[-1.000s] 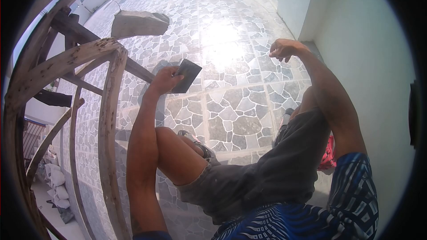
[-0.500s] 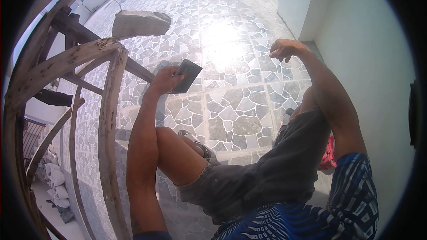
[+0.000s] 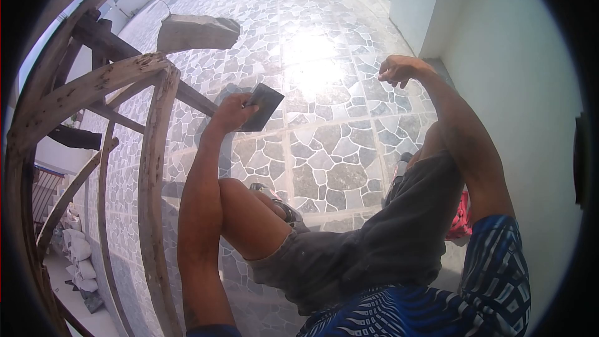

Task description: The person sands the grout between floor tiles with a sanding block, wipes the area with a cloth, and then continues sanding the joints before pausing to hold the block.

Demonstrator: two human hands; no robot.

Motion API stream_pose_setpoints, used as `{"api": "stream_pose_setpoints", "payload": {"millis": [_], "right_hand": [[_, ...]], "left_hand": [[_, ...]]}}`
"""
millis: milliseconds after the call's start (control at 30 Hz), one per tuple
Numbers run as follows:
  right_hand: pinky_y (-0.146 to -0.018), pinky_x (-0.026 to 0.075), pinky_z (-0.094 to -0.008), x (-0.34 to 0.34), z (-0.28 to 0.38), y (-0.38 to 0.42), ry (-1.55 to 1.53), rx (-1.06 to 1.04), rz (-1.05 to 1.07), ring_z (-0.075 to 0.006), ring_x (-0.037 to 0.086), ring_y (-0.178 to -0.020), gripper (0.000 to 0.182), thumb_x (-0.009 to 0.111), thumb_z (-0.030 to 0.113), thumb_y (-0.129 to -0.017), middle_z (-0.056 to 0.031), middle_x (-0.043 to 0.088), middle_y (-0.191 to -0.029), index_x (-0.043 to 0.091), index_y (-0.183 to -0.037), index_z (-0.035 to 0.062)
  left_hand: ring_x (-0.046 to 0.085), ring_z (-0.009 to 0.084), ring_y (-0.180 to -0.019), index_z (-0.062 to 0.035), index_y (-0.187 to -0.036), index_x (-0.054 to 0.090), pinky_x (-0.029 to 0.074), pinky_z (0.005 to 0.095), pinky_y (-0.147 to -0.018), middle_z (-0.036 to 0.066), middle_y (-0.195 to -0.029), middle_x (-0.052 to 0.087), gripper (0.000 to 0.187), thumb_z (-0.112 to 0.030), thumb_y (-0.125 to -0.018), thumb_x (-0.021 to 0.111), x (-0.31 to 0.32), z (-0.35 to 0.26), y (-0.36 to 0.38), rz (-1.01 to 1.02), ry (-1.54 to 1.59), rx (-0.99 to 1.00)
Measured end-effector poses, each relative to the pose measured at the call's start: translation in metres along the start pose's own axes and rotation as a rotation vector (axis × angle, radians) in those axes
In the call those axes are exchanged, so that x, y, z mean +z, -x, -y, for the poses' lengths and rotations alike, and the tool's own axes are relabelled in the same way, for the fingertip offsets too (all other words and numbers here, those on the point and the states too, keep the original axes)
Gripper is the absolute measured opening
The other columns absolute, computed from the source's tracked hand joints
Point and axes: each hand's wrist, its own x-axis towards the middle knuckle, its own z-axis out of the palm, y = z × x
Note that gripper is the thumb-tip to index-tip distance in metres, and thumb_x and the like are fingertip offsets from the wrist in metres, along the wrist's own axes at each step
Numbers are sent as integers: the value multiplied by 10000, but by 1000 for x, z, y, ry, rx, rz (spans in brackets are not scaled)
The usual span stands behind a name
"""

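My left hand (image 3: 234, 112) is closed on a dark, flat rectangular object (image 3: 265, 107), gripping its left edge with the thumb on top. Its exact kind is not clear. The hand is held out beyond my left knee, above the stone-patterned floor (image 3: 331, 156). To the right, my right hand (image 3: 399, 70) hangs past my right knee with its fingers loosely curled. I see nothing in it, and it touches no object.
A rough wooden frame (image 3: 159, 181) stands close on my left, with a grey block-like piece (image 3: 198, 32) beyond its corner. Along my right runs a pale wall (image 3: 511, 100). Something red (image 3: 460, 218) lies beside my right leg. White sacks or rubble (image 3: 81, 256) are piled lower left.
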Motion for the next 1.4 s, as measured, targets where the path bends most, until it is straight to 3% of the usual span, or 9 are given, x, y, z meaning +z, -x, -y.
{"api": "stream_pose_setpoints", "payload": {"millis": [300, 400, 1400], "right_hand": [[-770, 628, -379, 0, -2, -2, 5, 1, 6, -265, 702, -968, 422, 607, 291, -961, -167, 692, -1010, 632, -1259, -7], [-771, 628, -377, 0, 0, 1, 0, -1, -1, -262, 701, -965, 419, 603, 291, -965, -161, 690, -999, 633, -1255, -9], [-779, 623, -375, 1, 3, 3, -2, 8, -8, -264, 700, -969, 435, 607, 286, -962, -172, 694, -1026, 620, -1275, -15]], "left_hand": [[679, 247, -773, -25, -1120, 707, 531, 386, -721, 150, -875, 703, 302, -211, -885, 670, 1, -2, 0, -17, -10, 17], [669, 231, -864, -11, -1142, 694, 517, 371, -793, 141, -974, 706, 309, -210, -906, 672, -2, -8, 2, 23, -42, -54], [664, 200, -840, -9, -1151, 694, 514, 358, -776, 119, -937, 708, 302, -186, -907, 671, -2, -5, 0, 38, 8, -54]]}}
